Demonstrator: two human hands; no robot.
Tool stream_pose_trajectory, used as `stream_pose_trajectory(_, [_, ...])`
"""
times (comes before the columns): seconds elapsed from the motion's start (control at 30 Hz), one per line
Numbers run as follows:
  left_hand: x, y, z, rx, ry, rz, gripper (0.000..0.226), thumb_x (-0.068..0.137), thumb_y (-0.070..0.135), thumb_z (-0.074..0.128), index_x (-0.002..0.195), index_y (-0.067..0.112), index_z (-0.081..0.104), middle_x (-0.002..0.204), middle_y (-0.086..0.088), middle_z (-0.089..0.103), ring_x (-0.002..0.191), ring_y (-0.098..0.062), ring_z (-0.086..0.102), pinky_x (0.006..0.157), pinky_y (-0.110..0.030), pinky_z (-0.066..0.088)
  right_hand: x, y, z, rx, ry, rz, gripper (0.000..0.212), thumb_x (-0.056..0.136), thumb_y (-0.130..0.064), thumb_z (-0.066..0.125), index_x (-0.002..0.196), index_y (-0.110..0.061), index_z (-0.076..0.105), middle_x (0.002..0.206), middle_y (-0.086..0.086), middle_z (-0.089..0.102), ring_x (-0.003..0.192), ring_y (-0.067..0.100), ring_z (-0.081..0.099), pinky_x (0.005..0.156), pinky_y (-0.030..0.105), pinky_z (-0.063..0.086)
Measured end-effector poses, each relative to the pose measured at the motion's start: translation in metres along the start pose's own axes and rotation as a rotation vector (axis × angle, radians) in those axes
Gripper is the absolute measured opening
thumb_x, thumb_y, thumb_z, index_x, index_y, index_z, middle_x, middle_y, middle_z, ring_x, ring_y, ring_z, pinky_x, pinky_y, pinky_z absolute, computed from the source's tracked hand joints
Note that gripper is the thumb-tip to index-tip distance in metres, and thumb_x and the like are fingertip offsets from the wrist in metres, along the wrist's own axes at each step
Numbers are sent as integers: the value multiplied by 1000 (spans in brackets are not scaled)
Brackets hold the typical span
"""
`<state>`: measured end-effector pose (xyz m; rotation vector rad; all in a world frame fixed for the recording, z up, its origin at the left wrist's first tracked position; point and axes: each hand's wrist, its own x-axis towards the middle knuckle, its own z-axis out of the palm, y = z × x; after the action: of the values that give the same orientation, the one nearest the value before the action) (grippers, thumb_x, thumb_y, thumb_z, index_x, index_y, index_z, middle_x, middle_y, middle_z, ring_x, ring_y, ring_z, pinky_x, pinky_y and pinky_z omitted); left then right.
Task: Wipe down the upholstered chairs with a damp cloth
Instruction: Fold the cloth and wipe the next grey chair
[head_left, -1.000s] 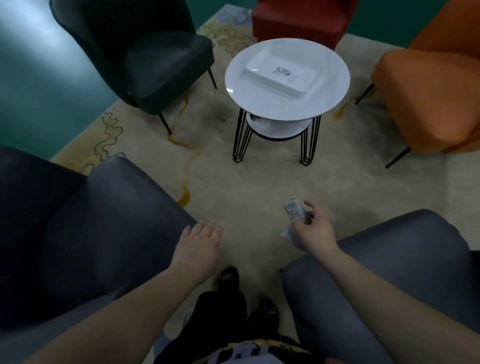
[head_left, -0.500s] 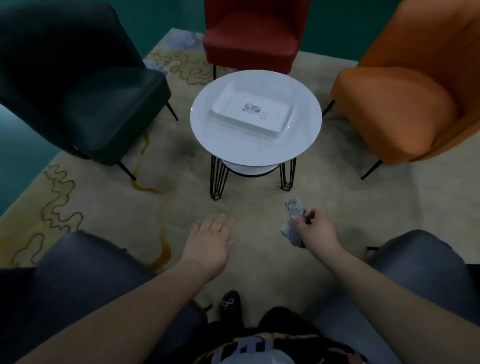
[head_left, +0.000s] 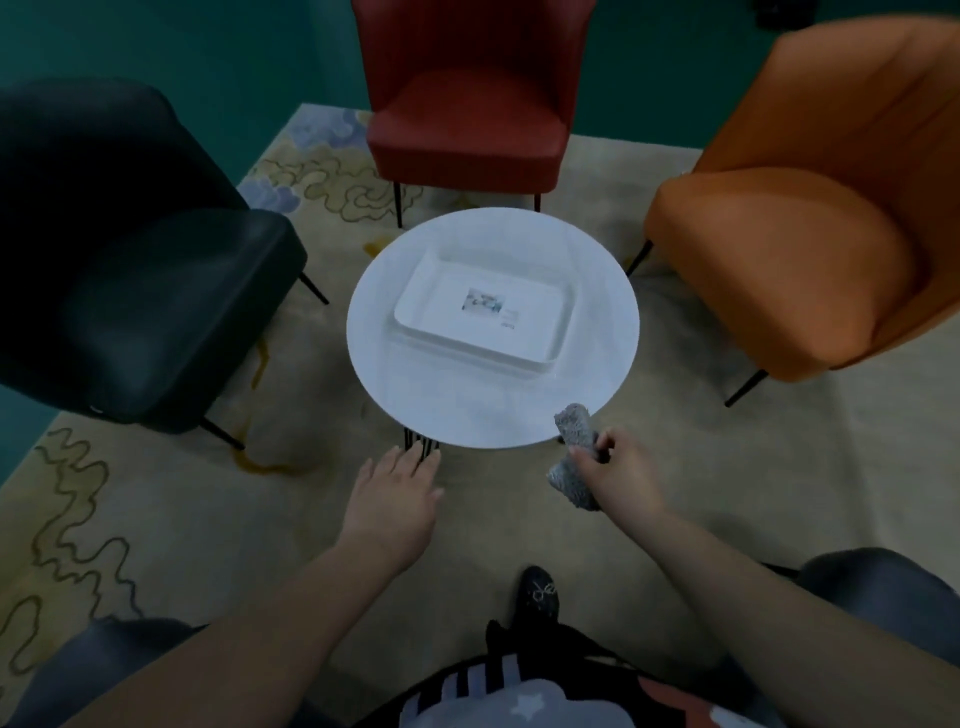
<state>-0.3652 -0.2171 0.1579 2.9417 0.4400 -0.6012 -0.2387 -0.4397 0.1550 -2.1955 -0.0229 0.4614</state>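
A person stands at the edge of a patterned rug (head_left: 156, 519), cloth in hand, facing a ring of chairs around a small round worktop (head_left: 493, 410). At nine o'clock sits a dark green chair (head_left: 156, 312), its seat turned toward the centre. At twelve o'clock stands a red chair (head_left: 467, 124). In the middle, the white worktop carries a shallow white tray (head_left: 431, 291) with a small printed label. At three o'clock sits an orange chair (head_left: 789, 260). Parts of two grey chairs show at seven o'clock (head_left: 78, 675) and at five o'clock (head_left: 883, 597).

The left hand (head_left: 389, 509) is held palm down at six o'clock, just short of the worktop's near rim, its fingers (head_left: 410, 462) straight and close together, holding nothing. The right hand (head_left: 618, 478), to its right, pinches a crumpled grey cloth (head_left: 574, 426) between thumb and curled fingers; the cloth's upper end overlaps the worktop's near edge in the view, and whether it touches cannot be told.

No chair is under the cloth, so the work appears to be between chairs, with the next one being chosen. The next move likely calls for stepping round the worktop to one of the three coloured chairs, bringing the cloth flat to the seat or back, and perhaps steadying the chair with the free hand.
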Motion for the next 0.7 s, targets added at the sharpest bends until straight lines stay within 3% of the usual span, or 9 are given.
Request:
stream_pose_trajectory(0.13, [40, -8, -21, 0, 27, 0, 53, 102, 40, 26, 152, 25, 20, 159, 0, 19, 145, -22, 17, 116, -42, 16, 47, -24, 9, 5, 21, -35, 37, 81, -20, 72, 70, -13, 38, 70, 1, 41, 63, 15, 40, 54, 26, 32])
stream_pose_trajectory(0.37, [111, -41, -39, 15, -20, 38, 54, 102, 41, 27, 152, 25, 16, 160, 1, 14, 146, -22, 14, 116, -40, 13, 108, -55, 41, 25, 42, 38, 39, 80, -21, 73, 67, -14, 37, 72, 3, 44, 63, 20, 43, 59, 34, 38])
stream_pose_trajectory(0.7, [236, -114, -74, 57, -66, 275, 53, 103, 38, 25, 153, 24, 14, 161, 1, 10, 147, -22, 10, 118, -42, 7, 168, -103, 94, 87, 146, 187, 37, 83, -24, 72, 70, -13, 39, 72, 5, 45, 59, 19, 44, 55, 31, 41])
